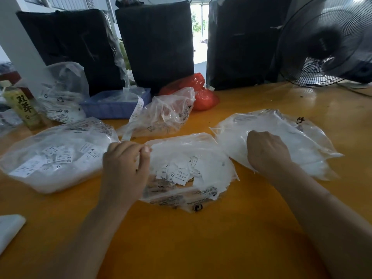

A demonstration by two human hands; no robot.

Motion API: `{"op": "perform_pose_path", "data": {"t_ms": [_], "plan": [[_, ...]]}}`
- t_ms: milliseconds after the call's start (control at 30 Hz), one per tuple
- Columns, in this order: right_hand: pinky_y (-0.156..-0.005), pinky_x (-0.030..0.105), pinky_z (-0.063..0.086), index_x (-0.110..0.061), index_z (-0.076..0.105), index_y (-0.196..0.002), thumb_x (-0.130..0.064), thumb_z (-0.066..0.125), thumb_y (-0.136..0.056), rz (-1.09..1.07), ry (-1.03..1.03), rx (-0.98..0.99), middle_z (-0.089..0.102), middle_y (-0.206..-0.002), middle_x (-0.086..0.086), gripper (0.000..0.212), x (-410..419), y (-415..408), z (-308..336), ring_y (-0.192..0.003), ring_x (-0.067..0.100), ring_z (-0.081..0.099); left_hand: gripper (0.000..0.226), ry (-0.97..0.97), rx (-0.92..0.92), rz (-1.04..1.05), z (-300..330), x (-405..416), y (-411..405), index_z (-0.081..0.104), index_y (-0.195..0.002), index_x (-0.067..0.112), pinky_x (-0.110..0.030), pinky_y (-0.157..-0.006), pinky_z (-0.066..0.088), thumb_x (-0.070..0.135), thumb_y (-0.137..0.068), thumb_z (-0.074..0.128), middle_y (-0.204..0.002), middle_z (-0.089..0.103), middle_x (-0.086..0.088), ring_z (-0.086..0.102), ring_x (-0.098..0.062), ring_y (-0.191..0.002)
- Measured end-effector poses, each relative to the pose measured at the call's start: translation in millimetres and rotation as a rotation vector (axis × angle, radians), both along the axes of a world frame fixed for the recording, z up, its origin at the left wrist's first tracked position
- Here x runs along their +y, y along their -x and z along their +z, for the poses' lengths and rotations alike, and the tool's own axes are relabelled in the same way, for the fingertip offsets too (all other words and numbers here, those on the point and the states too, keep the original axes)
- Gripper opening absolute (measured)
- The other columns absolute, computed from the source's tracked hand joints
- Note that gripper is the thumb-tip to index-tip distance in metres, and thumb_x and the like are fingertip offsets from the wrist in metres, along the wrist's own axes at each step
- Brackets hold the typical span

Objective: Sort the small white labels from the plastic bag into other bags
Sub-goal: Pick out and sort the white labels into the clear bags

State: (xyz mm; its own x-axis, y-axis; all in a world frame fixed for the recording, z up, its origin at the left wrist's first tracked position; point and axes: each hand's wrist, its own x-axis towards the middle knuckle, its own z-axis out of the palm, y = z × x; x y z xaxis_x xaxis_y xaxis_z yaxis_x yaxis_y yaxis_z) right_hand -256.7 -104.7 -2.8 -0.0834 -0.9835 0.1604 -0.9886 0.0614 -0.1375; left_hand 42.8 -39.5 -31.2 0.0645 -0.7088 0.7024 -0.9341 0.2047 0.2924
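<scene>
On the orange table (201,248), the left hand (124,168) pinches the rim of the middle plastic bag (201,150) holding small white labels (177,173), while the right hand (267,152), fingers curled, grips the right-side bag (281,129).

Orange table (201,248), fan (326,43), bright doorway (198,27) behind

Small white labels (179,174) heaped in centre clear bag (201,150); fuller bags left (50,158) & right (281,133).
</scene>
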Motion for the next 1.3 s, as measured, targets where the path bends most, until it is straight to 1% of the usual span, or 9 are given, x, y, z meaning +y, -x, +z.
{"op": "perform_pose_path", "data": {"t_ms": [133,367,467,567,633,733,900,1100,1300], "plan": [[-0.065,0.036,0.047,-0.012,0.053,-0.086,0.015,0.050,-0.082,-0.013,0.127,-0.082,0.057,-0.084,0.006,0.027,-2,1,0,-0.081,0.032,0.056,0.029,-0.031,0.036,-0.176,-4,7,17,0.077,-0.102,0.013,-0.031,-0.088,0.044,0.021,-0.108,0.050,-0.097,0.070,0.006,0.053,-0.005,-0.094],[-0.060,0.033,0.047,-0.013,0.050,-0.066,0.006,0.055,-0.090,0.117,0.310,0.015,0.057,-0.077,0.004,0.031,7,-9,8,-0.072,0.025,0.056,0.026,-0.122,0.120,-0.224,-4,8,21,0.077,-0.103,0.022,-0.028,-0.092,0.052,0.021,-0.109,0.051,-0.098,0.067,0.017,0.055,0.012,-0.093],[-0.072,0.023,0.056,-0.017,0.073,-0.094,-0.017,0.063,-0.100,0.359,0.455,-0.442,0.072,-0.090,-0.007,0.012,16,-27,9,-0.077,0.011,0.066,0.021,-0.190,0.236,-0.267,-1,12,26,0.070,-0.106,0.037,-0.011,-0.079,0.051,0.034,-0.108,0.049,-0.101,0.068,0.025,0.062,0.010,-0.098],[-0.059,0.017,0.052,-0.022,0.073,-0.100,-0.026,0.068,-0.097,0.528,0.177,-0.996,0.076,-0.085,-0.011,0.007,29,-49,2,-0.065,0.004,0.066,0.021,-0.301,0.489,-0.350,-1,13,29,0.069,-0.113,0.043,-0.013,-0.084,0.052,0.053,-0.102,0.055,-0.106,0.074,0.026,0.066,0.007,-0.104],[-0.058,0.019,0.050,-0.023,0.073,-0.102,-0.027,0.068,-0.098,0.603,0.021,-1.118,0.077,-0.087,-0.007,0.008,33,-59,-7,-0.063,0.008,0.064,0.048,-0.388,0.640,-0.438,-2,13,30,0.064,-0.128,0.042,-0.021,-0.088,0.057,0.070,-0.090,0.055,-0.116,0.073,0.025,0.069,0.002,-0.107],[-0.057,0.018,0.049,-0.024,0.074,-0.101,-0.025,0.067,-0.098,0.671,-0.050,-1.108,0.077,-0.086,-0.005,0.008,35,-68,-17,-0.061,0.007,0.063,0.059,-0.471,0.777,-0.524,-5,12,31,0.062,-0.132,0.043,-0.019,-0.080,0.060,0.077,-0.084,0.063,-0.115,0.077,0.018,0.074,-0.003,-0.101],[-0.059,0.017,0.050,-0.025,0.071,-0.097,-0.022,0.074,-0.094,0.641,-0.082,-1.078,0.076,-0.083,-0.007,0.005,35,-71,-22,-0.064,0.006,0.067,0.027,-0.451,0.889,-0.450,-13,7,25,0.081,-0.099,0.043,-0.025,-0.078,0.061,0.052,-0.074,0.079,-0.096,0.081,0.006,0.078,-0.014,-0.089],[-0.067,0.029,0.055,-0.031,0.069,-0.108,-0.034,0.073,-0.093,0.622,-0.146,-1.061,0.071,-0.081,-0.007,0.015,35,-70,-23,-0.066,0.007,0.067,0.012,-0.512,0.893,-0.456,-12,9,24,0.081,-0.099,0.041,-0.022,-0.078,0.061,0.031,-0.093,0.078,-0.097,0.081,0.005,0.078,-0.014,-0.091],[-0.056,0.015,0.046,-0.023,0.071,-0.085,-0.038,0.070,-0.095,0.602,-0.042,-1.035,0.069,-0.069,-0.008,0.018,35,-72,-22,-0.054,0.000,0.060,0.010,-0.582,0.897,-0.452,-8,14,30,0.080,-0.093,0.039,-0.018,-0.071,0.059,0.043,-0.084,0.079,-0.090,0.081,0.005,0.077,-0.010,-0.083]]}}
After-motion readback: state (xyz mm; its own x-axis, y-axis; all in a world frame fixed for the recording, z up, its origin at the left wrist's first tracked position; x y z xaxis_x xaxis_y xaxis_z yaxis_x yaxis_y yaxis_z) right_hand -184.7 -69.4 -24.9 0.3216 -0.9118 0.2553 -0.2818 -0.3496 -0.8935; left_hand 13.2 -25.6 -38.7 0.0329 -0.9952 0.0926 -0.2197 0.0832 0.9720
